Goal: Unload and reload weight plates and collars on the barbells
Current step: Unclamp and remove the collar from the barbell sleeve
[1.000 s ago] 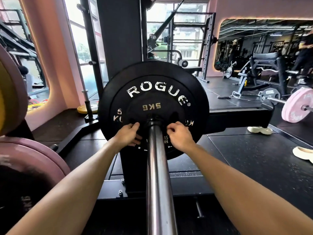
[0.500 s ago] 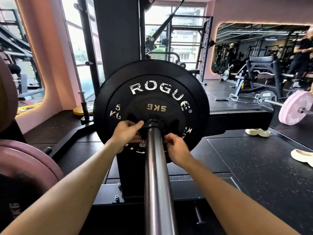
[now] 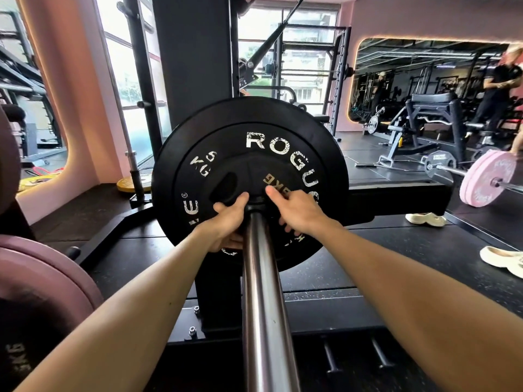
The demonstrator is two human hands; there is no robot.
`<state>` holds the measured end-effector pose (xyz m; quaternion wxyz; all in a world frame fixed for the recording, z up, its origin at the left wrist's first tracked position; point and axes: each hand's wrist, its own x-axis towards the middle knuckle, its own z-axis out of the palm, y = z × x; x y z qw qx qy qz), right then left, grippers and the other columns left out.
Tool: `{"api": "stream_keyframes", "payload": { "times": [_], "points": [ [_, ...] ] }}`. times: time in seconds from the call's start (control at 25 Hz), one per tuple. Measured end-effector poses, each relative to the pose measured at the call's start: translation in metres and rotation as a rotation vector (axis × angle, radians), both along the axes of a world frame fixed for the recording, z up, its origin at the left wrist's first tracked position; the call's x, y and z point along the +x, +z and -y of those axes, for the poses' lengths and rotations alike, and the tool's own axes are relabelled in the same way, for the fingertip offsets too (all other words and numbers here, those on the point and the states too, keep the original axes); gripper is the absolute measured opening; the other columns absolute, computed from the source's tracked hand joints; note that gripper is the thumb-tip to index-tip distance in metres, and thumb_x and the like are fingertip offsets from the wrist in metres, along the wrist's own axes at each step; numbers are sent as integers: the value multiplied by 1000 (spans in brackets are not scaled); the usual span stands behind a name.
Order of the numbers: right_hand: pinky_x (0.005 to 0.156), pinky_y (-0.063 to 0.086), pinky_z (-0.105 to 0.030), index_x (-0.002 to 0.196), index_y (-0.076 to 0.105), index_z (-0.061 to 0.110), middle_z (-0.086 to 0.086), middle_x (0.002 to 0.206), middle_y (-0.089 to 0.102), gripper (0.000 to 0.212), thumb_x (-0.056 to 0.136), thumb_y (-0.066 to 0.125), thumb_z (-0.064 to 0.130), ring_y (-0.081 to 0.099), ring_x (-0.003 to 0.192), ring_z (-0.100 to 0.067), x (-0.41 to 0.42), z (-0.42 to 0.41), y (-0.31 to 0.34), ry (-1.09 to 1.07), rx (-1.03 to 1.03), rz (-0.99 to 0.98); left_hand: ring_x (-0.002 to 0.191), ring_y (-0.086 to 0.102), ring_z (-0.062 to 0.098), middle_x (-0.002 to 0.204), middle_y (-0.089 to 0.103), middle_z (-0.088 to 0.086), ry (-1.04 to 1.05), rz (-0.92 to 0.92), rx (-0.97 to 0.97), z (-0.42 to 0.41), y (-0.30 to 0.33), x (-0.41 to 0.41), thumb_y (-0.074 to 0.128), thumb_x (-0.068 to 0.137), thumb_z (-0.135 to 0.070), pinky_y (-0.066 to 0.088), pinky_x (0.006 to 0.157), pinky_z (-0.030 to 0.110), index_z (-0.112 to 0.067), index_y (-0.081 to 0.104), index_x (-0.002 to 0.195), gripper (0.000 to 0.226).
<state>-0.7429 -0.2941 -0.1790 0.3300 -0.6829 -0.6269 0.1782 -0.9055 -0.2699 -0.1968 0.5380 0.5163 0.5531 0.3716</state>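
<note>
- Fingers [image 3: 272, 190] of the right hand [image 3: 300, 212]: extended and spread, tips pressed flat on the small black plate [image 3: 249, 176] just right of the bar; they are not curled round anything.
- Fingers [image 3: 243, 198] of the left hand [image 3: 229, 222]: laid against the same hub on the left of the bar, thumb up beside the sleeve; whether the lower fingers hook a dark collar [image 3: 256, 200] at the hub cannot be told, as the hand hides it.
- Between the two hands: the steel barbell sleeve [image 3: 263, 278] runs toward the viewer, its near length bare.
- Directly behind the fingertips: the small plate marked 5KG sits against the large black plate [image 3: 283, 148] lettered ROGUE; both are seated on the sleeve.
- Step in hand, as a judgement: seating or freeing the plates at the hub. Done well, both hands press or pull evenly on opposite sides of the bar so the plate stays square and does not bind.
- Below and left of the hands: pink plates [image 3: 42, 278] stand near.
- Far right of the hands: a second barbell with pink plates [image 3: 486, 182] lies on the floor.
</note>
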Motion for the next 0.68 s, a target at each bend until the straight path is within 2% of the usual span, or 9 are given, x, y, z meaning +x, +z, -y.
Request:
{"api": "stream_keyframes", "payload": {
  "times": [0.08, 0.16, 0.28, 0.36, 0.44, 0.48, 0.52, 0.6, 0.68],
  "points": [
    [67, 62, -44, 82, 68, 8, -10, 71, 72, 78, 83, 35, 79, 71, 61, -26, -8, -1, 2, -28, -24, 18, 86, 71, 29, 108, 63, 12, 11, 18, 20, -5, -3, 2, 47, 87, -67, 59, 65, 40, -17, 19, 133, 73],
    [67, 62, -42, 78, 66, 10, -9, 72, 71, 79, 78, 36, 83, 70, 56, -25, -16, -2, 3, -72, -48, 33, 86, 70, 29, 107, 61, 11, 18, 5, 47, -8, -3, 2, 48, 87, -66, 60, 65, 41, -16, 20, 129, 71],
    [61, 61, -36, 94, 66, 10, -8, 86, 68, 80, 77, 36, 83, 69, 56, -25, -30, -6, 4, -143, -115, 25, 77, 69, 25, 100, 61, 9, 2, 3, 61, -8, -2, 2, 48, 89, -64, 56, 54, 33, -15, 19, 130, 70],
    [54, 56, -31, 106, 67, 11, -7, 95, 65, 78, 84, 34, 78, 66, 63, -27, -37, -10, 3, -173, -127, 8, 81, 70, 27, 104, 62, 11, -7, 20, 54, -9, -2, 1, 49, 89, -62, 57, 57, 36, -15, 18, 130, 69],
    [59, 54, -31, 112, 66, 9, -11, 105, 64, 76, 89, 33, 73, 65, 77, -30, -40, -14, 4, -172, -85, 64, 83, 70, 27, 108, 62, 11, -6, 46, 45, -10, -2, 1, 52, 88, -62, 57, 58, 36, -18, 21, 125, 65],
    [58, 53, -30, 113, 65, 6, -12, 105, 64, 75, 91, 32, 70, 66, 77, -30, -39, -16, 6, -157, -67, 110, 81, 71, 25, 110, 63, 10, -19, 63, 37, -10, -1, 1, 54, 85, -63, 57, 58, 35, -18, 26, 121, 63],
    [52, 50, -27, 108, 65, 5, -12, 98, 65, 72, 94, 32, 67, 66, 67, -29, -37, -16, 9, -134, -57, 152, 80, 72, 23, 110, 65, 8, -57, 76, 31, -9, -1, -1, 55, 82, -65, 56, 57, 33, -19, 35, 117, 61],
    [46, 46, -24, 84, 62, 6, -8, 74, 62, 65, 97, 30, 61, 61, 41, -23, -33, -16, 13, -80, -56, 235, 78, 73, 15, 106, 70, 3, -165, 84, 18, -8, -2, -3, 58, 76, -72, 55, 56, 27, -25, 56, 112, 59],
    [48, 47, -23, 67, 54, 9, -6, 59, 59, 62, 98, 29, 56, 58, 35, -20, -29, -14, 14, -58, -42, 311, 76, 72, 12, 109, 67, 2, -197, 100, 20, -7, -7, -2, 62, 71, -73, 54, 55, 25, -26, 59, 115, 64]
  ]
}}
